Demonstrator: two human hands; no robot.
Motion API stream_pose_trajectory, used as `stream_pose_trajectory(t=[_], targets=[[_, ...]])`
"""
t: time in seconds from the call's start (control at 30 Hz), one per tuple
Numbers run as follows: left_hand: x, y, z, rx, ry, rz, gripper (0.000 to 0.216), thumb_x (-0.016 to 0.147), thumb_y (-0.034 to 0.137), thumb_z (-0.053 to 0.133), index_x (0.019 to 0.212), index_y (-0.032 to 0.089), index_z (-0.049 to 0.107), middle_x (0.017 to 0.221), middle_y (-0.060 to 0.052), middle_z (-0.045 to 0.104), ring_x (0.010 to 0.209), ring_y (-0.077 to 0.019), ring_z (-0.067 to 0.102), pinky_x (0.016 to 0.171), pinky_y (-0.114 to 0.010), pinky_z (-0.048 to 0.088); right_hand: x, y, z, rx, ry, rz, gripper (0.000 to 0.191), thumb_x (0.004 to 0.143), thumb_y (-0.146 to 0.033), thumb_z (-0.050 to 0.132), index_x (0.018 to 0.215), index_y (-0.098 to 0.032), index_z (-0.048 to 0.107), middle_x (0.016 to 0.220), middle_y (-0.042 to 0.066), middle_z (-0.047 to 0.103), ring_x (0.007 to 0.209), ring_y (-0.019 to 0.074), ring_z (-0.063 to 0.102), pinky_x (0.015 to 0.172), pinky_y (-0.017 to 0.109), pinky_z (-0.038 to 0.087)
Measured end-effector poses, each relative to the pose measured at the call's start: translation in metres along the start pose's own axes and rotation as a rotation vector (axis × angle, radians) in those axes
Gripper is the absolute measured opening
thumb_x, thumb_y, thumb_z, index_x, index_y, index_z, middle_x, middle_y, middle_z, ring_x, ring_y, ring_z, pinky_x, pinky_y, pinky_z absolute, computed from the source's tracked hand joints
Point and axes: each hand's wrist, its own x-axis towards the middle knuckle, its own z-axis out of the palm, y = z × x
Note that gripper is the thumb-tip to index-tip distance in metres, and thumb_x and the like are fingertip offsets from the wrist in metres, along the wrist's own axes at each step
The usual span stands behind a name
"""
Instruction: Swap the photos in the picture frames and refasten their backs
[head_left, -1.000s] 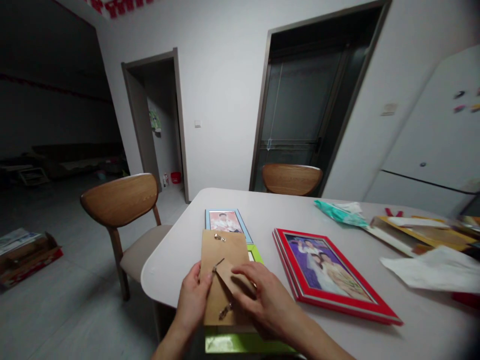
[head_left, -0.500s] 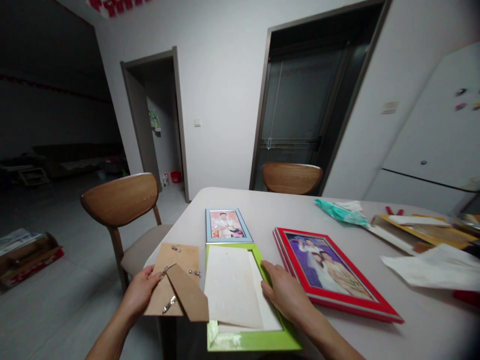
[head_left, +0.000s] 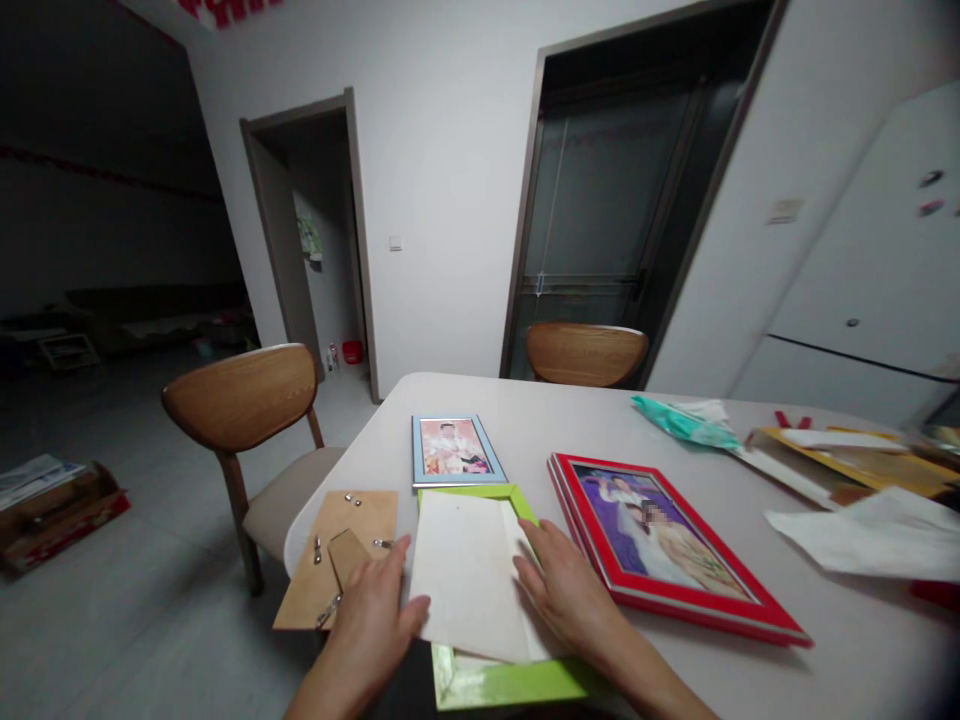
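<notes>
A lime-green photo frame [head_left: 510,686] lies at the table's near edge, with a loose white sheet [head_left: 469,580] lying askew over its opening. My left hand [head_left: 375,610] is at the sheet's left edge, thumb and fingers apart, above the backing board; whether the fingertips touch the sheet is unclear. My right hand [head_left: 566,585] rests with fingers stretched over the frame's right side and the sheet's edge. The brown backing board [head_left: 300,597], with metal clips and a stand leg [head_left: 347,553], lies left of the frame, partly covered by my left hand.
Beyond the green frame lies a light-blue framed photo [head_left: 454,450]. Red framed photos [head_left: 667,540] are stacked on the right. Farther right are a teal packet [head_left: 686,424], a yellow envelope [head_left: 862,460] and white paper [head_left: 870,535]. Wooden chairs [head_left: 244,395] stand at the table [head_left: 570,415].
My left hand has let go of the backing board, which now lies on the left, and has moved right to the sheet's edge. The green frame's near end has shifted slightly right.
</notes>
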Motion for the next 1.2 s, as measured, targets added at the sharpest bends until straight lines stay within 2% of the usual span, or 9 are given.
stream_pose_trajectory(t=[0.13,0.3,0.43,0.67,0.77,0.87,0.97,1.07,1.2], targets=[[-0.008,0.027,0.01,0.198,-0.075,0.077,0.045,0.071,0.027,0.047,0.113,0.013,0.048,0.092,-0.012,0.063,0.089,-0.0264,0.054,0.088,-0.042,0.031,-0.005,0.01,-0.005,0.052,-0.02,0.022,0.047,0.078,-0.026,0.036,0.119,-0.005,0.04,0.12,0.018,0.045,0.112,0.0238,0.04,0.095,0.036,0.03],[-0.01,0.043,0.015,0.194,-0.133,0.189,0.033,0.07,0.024,0.051,0.102,0.017,0.055,0.09,-0.008,0.063,0.088,-0.0244,0.053,0.092,-0.044,0.027,-0.01,0.005,-0.016,0.12,-0.039,-0.006,0.045,0.077,-0.026,0.037,0.118,-0.007,0.042,0.114,0.015,0.051,0.105,0.0198,0.046,0.092,0.03,0.033],[-0.012,0.04,0.03,0.146,-0.138,0.272,0.024,0.066,0.022,0.055,0.089,0.019,0.059,0.091,-0.007,0.06,0.088,-0.0246,0.051,0.087,-0.044,0.033,-0.006,0.007,-0.013,0.092,-0.023,0.012,0.049,0.073,-0.023,0.042,0.119,-0.006,0.04,0.113,0.015,0.051,0.104,0.021,0.047,0.09,0.031,0.034],[-0.011,0.019,0.046,0.026,-0.003,0.244,0.037,0.068,0.017,0.049,0.105,0.012,0.052,0.118,-0.014,0.049,0.11,-0.0259,0.04,0.093,-0.042,0.034,0.008,0.011,-0.005,0.071,0.01,0.067,0.05,0.066,-0.014,0.044,0.115,-0.005,0.043,0.105,0.018,0.055,0.096,0.0233,0.051,0.083,0.031,0.037],[-0.008,0.017,0.046,0.02,0.007,0.239,0.037,0.067,0.019,0.051,0.104,0.014,0.053,0.116,-0.013,0.051,0.109,-0.027,0.043,0.093,-0.045,0.035,0.01,0.01,-0.012,0.31,0.033,0.149,0.058,0.061,-0.012,0.044,0.119,-0.006,0.039,0.098,0.015,0.058,0.085,0.0217,0.055,0.077,0.032,0.04],[-0.007,0.025,0.045,-0.025,0.001,0.248,0.045,0.069,0.027,0.053,0.111,0.015,0.048,0.119,-0.013,0.049,0.111,-0.0288,0.042,0.094,-0.051,0.031,0.007,0.001,-0.026,0.877,-0.071,0.338,0.067,0.065,-0.019,0.044,0.128,-0.013,0.022,0.076,0.005,0.061,0.06,0.0169,0.058,0.057,0.029,0.044],[-0.007,0.044,0.043,-0.121,-0.018,0.313,0.07,0.062,0.039,0.061,0.122,0.014,0.036,0.128,-0.016,0.038,0.117,-0.0314,0.034,0.096,-0.053,0.026,0.002,-0.015,-0.045,1.318,-0.1,0.428,0.075,0.066,-0.023,0.048,0.131,-0.021,0.011,0.062,-0.003,0.059,0.046,0.0128,0.054,0.046,0.024,0.041],[-0.006,0.066,0.041,-0.148,0.014,0.419,0.083,0.055,0.038,0.067,0.125,0.012,0.03,0.133,-0.018,0.031,0.12,-0.0324,0.029,0.097,-0.052,0.026,-0.001,-0.03,-0.06,1.428,-0.066,0.441,0.08,0.06,-0.016,0.054,0.13,-0.024,0.015,0.066,-0.004,0.061,0.042,0.0094,0.051,0.045,0.021,0.04],[-0.009,0.082,0.036,-0.137,0.115,0.636,0.067,0.058,0.015,0.056,0.121,0.011,0.034,0.125,-0.015,0.041,0.114,-0.0279,0.039,0.094,-0.043,0.036,-0.002,-0.037,-0.066,1.475,-0.099,0.371,0.077,0.059,-0.018,0.058,0.127,-0.024,0.023,0.08,-0.002,0.062,0.049,0.0078,0.053,0.052,0.021,0.043]])
